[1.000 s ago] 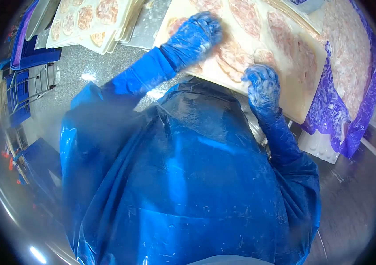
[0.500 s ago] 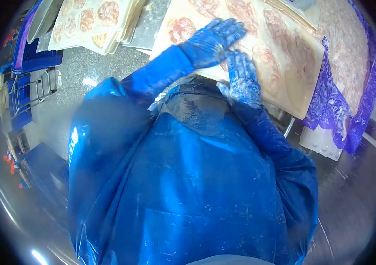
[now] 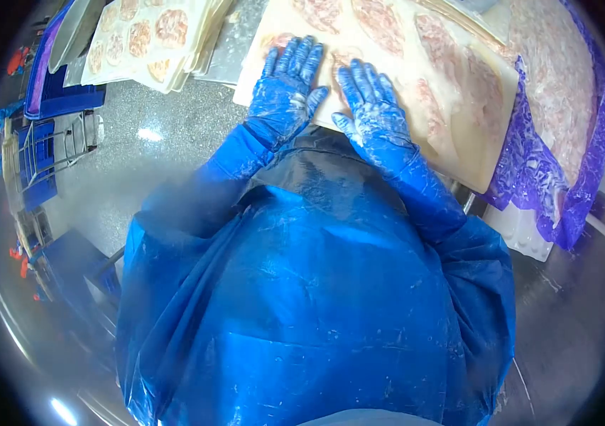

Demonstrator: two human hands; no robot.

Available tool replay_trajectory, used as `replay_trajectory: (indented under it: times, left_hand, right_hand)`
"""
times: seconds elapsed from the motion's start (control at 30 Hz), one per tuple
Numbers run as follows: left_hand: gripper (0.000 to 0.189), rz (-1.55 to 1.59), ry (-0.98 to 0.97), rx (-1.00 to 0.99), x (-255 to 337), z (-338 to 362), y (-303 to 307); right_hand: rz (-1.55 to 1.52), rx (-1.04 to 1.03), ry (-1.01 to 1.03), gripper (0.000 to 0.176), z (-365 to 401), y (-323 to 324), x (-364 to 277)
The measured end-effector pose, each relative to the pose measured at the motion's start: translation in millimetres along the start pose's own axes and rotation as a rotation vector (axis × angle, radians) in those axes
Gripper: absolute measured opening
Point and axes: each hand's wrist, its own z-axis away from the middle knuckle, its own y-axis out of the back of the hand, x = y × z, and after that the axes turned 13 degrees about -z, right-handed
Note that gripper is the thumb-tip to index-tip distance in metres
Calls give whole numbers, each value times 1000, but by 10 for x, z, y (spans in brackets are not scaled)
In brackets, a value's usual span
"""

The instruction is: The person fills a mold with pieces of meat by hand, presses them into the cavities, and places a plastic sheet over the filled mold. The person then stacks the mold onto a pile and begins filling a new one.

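Both hands wear blue gloves smeared with white residue. My left hand lies flat, fingers spread, on the left part of a pale board, over a portion of pink minced meat. Beside it, my right hand rests flat with its fingers apart on the board's near edge, its fingertips over another meat portion. Neither hand holds anything. Several flattened oval portions of meat lie across the board, some under a pale, translucent layer.
At the upper left is a stack of sheets bearing round meat portions. On the right, a large mass of minced meat lies in purple plastic film. Blue crates and a wire rack stand at the far left.
My left hand has moved left and turned so its fingers point away from me. My right hand has shifted slightly left and forward. The hands are now farther apart.
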Motion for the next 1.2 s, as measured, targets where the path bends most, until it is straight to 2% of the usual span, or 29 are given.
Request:
replay_trajectory:
  times: [0.07, 0.1, 0.13, 0.17, 0.2, 0.3, 0.33, 0.4, 0.43, 0.47, 0.53, 0.6, 0.67, 0.73, 0.8, 0.87, 0.9, 1.0, 1.07, 1.13, 1.17, 1.2]
  left_hand:
    - [69, -78, -66, -118, -35, -78, 35]
    - [67, 13, -54, -14, -123, -74, 3]
    - [67, -82, -6, 42, -195, -86, -56]
    - [66, -111, 46, 19, -201, -116, -76]
    - [66, -143, 103, -10, -185, -114, -82]
    - [66, 9, 114, 46, -229, -109, -33]
    - [66, 7, 105, 46, -176, -119, 34]
    - [65, 9, 140, 175, -19, -79, 226]
    - [67, 25, 146, -91, 170, -42, 246]
    - [67, -166, 20, -133, 206, 70, 84]
    - [68, -223, 100, -112, 196, -3, 40]
    - [68, -222, 118, -103, 177, 0, 13]
    - [67, -227, 138, -89, 181, -41, 31]
    - [67, -68, 221, 41, 290, -25, 71]
    - [65, -70, 199, 56, 591, -164, 181]
    - [61, 506, 174, 60, 1064, -438, 267]
    - [61, 506, 180, 58, 1291, -587, 241]
    - [53, 517, -461, 84, 1907, -1171, 27]
    - [48, 397, -509, 45, 2267, -1321, -160]
    - [46, 355, -541, 21, 2248, -1554, -402]
    - [43, 312, -573, -7, 2248, -1688, -531]
    - [34, 394, -596, 100, 2175, -1710, -624]
  right_hand:
    - [-68, 3, 13, 70, 116, 227, 93]
    - [-167, 31, -44, 68, 226, 382, 164]
    - [-269, 62, -101, 66, 342, 525, 244]
    - [-293, 153, -111, 58, 504, 649, 367]
    - [-283, 157, -120, 58, 677, 795, 493]
    - [-406, 567, -403, 29, 1105, 1215, 933]
    - [-407, 575, -406, 29, 1236, 1313, 1121]
    - [363, 441, -229, 22, 1421, 1443, 1395]
    - [363, 446, -236, 22, 1403, 1448, 1465]
    - [286, 453, -292, 21, 1269, 1468, 1465]
    - [212, 475, -355, 20, 1039, 1381, 1541]
    - [20, 397, -210, 27, 925, 1191, 1646]
    - [23, 370, -139, 26, 1056, 1220, 1618]
    - [32, 331, -78, 26, 1263, 1311, 1595]
    - [38, 196, -255, 24, 1484, 1444, 1573]
    - [2, 233, -214, 25, 1513, 1545, 1455]
    - [-41, 247, -208, 26, 1551, 1520, 1476]
    - [-112, 255, -218, 26, 1609, 1491, 1637]
    - [-136, 250, -241, 26, 1581, 1538, 1683]
    - [-401, 402, -399, 25, 1579, 1657, 1668]
    - [-407, 445, -410, 23, 1610, 1669, 1703]
    - [-400, 454, -417, 23, 1644, 1670, 1751]
